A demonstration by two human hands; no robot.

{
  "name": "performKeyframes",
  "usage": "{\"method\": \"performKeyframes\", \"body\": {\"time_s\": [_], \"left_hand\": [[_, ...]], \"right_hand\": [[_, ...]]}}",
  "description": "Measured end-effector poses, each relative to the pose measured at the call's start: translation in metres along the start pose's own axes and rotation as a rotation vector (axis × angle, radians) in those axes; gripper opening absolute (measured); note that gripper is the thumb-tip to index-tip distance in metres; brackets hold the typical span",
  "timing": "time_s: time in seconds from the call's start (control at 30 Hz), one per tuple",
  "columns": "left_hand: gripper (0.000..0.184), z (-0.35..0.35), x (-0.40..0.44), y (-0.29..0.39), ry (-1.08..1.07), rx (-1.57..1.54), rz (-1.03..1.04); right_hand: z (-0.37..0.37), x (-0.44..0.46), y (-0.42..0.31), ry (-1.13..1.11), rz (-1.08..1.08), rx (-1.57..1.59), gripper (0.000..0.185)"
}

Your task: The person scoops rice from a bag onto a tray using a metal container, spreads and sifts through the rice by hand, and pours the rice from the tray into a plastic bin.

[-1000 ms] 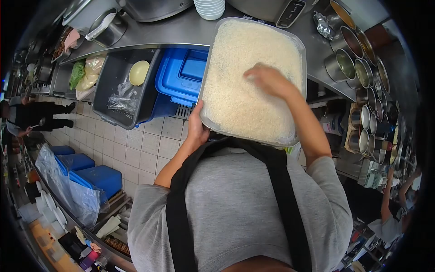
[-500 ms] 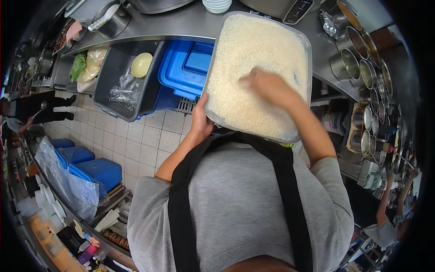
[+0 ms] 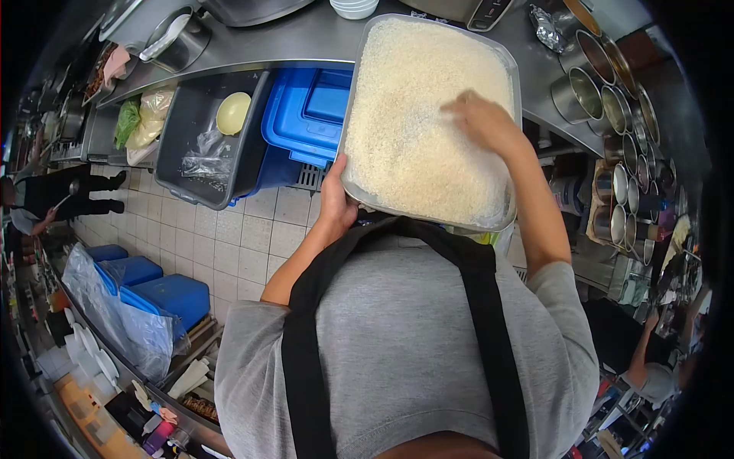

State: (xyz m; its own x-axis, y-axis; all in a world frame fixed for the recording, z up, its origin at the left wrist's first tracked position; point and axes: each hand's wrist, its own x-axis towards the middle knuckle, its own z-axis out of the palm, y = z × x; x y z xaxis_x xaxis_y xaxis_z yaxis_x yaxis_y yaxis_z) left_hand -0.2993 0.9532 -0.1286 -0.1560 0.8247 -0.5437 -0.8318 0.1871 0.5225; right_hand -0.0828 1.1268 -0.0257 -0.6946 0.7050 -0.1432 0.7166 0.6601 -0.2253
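A large rectangular metal tray (image 3: 514, 99) full of uncooked white rice (image 3: 413, 153) is in front of my chest, its far end over the steel counter. My left hand (image 3: 335, 197) is closed on the tray's near left edge, its thumb at the rim. Over the right half of the rice is my right hand (image 3: 485, 122), open, with fingers stretched out to the left and blurred by motion. The fingertips are at the surface of the rice; whether they press into it I cannot tell.
Below the counter (image 3: 290, 42) stand a grey bin (image 3: 172, 126) with a yellow bowl (image 3: 232, 113) and a blue lidded bin (image 3: 302, 115). Metal pots (image 3: 577, 96) crowd the right. A co-worker (image 3: 65, 187) holds a ladle at far left; another person (image 3: 650, 375) is at lower right.
My right hand has moved right across the rice, leaving fresh marks in its surface. My left hand keeps its hold on the tray. The whole view has shifted slightly.
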Motion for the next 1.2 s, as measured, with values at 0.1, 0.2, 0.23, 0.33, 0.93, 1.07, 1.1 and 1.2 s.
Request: {"method": "performKeyframes", "body": {"time_s": [0.1,0.2,0.23,0.33,0.93,1.07,1.1,1.2], "left_hand": [[0.049,0.000,0.001,0.001,-0.014,-0.008,0.001],[0.048,-0.001,0.003,0.001,-0.015,0.001,-0.006],[0.048,-0.001,0.002,0.001,-0.020,0.009,-0.013],[0.048,0.000,0.002,0.000,0.004,0.014,-0.010],[0.051,0.010,-0.005,0.001,0.039,-0.030,-0.012],[0.051,0.009,-0.005,0.000,0.032,-0.034,-0.003],[0.051,0.006,-0.004,-0.001,0.031,-0.040,0.005],[0.052,0.004,-0.002,-0.002,-0.004,-0.051,-0.005]], "right_hand": [[-0.011,-0.046,-0.037,-0.315,-0.236,0.109,0.024],[0.000,-0.039,-0.048,-0.466,-0.148,0.029,0.026],[0.011,-0.028,-0.038,-0.396,-0.143,0.066,0.027],[0.042,0.013,0.004,0.010,-0.066,0.184,0.028],[0.033,-0.023,0.065,0.162,-0.038,0.175,0.028],[-0.004,-0.061,0.027,-0.090,0.041,0.082,0.022],[-0.003,-0.075,0.015,-0.190,-0.035,0.169,0.021],[0.011,-0.093,-0.023,-0.432,-0.186,0.266,0.021]]}}
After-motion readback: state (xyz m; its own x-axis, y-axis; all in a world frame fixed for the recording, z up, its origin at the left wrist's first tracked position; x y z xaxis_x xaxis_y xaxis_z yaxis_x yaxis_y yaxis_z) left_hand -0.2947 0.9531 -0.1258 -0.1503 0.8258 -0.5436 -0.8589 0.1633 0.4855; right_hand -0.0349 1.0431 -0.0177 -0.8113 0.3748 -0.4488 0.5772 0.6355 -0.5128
